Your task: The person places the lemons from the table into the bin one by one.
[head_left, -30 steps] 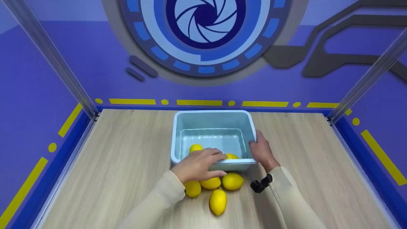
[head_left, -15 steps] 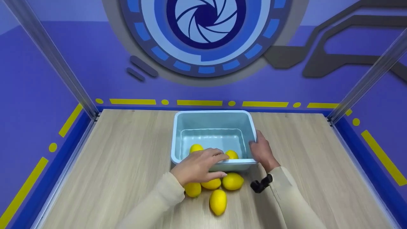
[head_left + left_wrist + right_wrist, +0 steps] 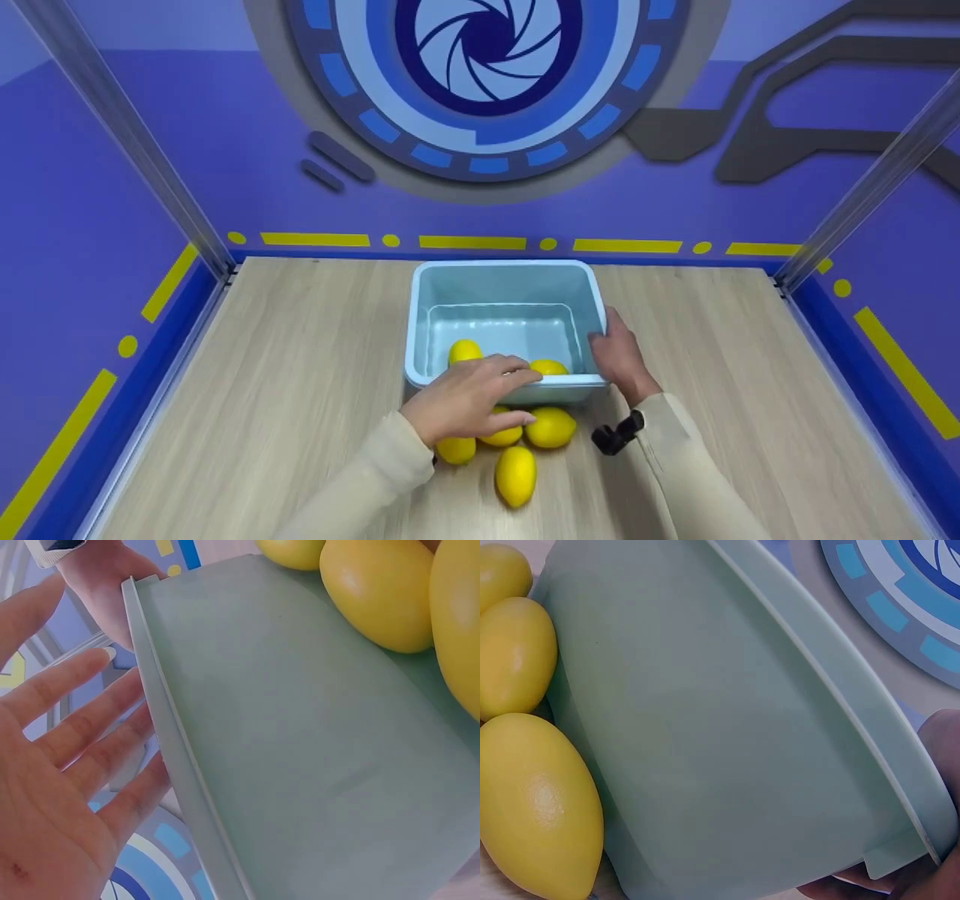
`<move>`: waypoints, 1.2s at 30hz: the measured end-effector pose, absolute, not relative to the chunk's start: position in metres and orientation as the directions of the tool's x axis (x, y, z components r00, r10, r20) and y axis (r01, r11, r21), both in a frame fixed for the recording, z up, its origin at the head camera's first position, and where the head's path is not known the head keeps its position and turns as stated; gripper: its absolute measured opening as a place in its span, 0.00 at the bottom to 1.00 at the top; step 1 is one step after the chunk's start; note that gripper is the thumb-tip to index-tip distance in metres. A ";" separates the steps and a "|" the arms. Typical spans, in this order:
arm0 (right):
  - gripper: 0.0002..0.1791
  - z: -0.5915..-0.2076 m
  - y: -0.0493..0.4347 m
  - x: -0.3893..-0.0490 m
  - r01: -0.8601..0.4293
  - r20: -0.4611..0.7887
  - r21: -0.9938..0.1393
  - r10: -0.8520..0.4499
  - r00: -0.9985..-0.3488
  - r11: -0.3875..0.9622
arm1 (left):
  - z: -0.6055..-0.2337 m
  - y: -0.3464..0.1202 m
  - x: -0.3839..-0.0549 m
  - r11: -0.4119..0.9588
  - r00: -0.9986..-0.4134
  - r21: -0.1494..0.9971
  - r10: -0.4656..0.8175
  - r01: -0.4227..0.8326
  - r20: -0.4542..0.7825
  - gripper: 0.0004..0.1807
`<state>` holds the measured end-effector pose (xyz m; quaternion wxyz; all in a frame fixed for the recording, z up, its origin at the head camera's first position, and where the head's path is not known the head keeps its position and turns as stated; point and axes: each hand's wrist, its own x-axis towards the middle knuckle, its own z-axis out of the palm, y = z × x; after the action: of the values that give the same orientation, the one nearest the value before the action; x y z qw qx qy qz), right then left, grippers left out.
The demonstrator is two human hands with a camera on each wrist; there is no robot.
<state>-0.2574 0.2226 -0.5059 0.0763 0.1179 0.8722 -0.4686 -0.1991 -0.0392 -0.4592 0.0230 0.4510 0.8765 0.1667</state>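
Observation:
A light blue-green plastic basin (image 3: 504,283) stands at the back middle of the table. My right hand (image 3: 620,358) grips its right rim, the thumb on the inner side. My left hand (image 3: 471,399) reaches over the front rim, fingers extended and spread, the palm holding nothing in the left wrist view. Inside the basin, one lemon (image 3: 465,350) shows beyond the left hand and a second lemon (image 3: 548,367) lies by its fingertips. Outside, several lemons lie before the front wall, among them a right-hand lemon (image 3: 550,427) and a nearest lemon (image 3: 516,477). The left forearm partly covers another lemon (image 3: 456,450).
The wooden table (image 3: 322,337) extends to both sides of the basin. A purple printed back wall (image 3: 480,217) rises right behind it, with side walls and metal corner posts (image 3: 870,176) left and right. A black strap device (image 3: 617,433) sits on the right wrist.
The lemon by the left fingertips inside the basin has rocked and turned, and now lies lengthwise. The left hand has shifted very slightly right. The right hand and basin stay put.

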 end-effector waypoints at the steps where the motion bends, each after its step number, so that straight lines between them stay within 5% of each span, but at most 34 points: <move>1: 0.30 -0.506 0.223 -0.257 0.279 -0.246 -0.800 0.133 -0.960 0.532 | -0.459 -0.039 -0.199 0.538 -0.592 0.313 0.798 0.783 0.111 0.30; 21: 0.30 -0.503 0.222 -0.256 0.273 -0.247 -0.796 0.122 -0.961 0.540 | -0.452 -0.033 -0.191 0.464 -0.508 0.225 0.835 0.857 0.213 0.25; 36: 0.30 -0.506 0.222 -0.257 0.286 -0.258 -0.797 0.128 -0.958 0.531 | -0.455 -0.034 -0.186 0.467 -0.513 0.269 0.848 0.843 0.135 0.26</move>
<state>-0.2573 0.2219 -0.5056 0.0844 0.1188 0.8709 -0.4693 -0.1858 -0.0335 -0.4546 0.0087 0.4935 0.8563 0.1520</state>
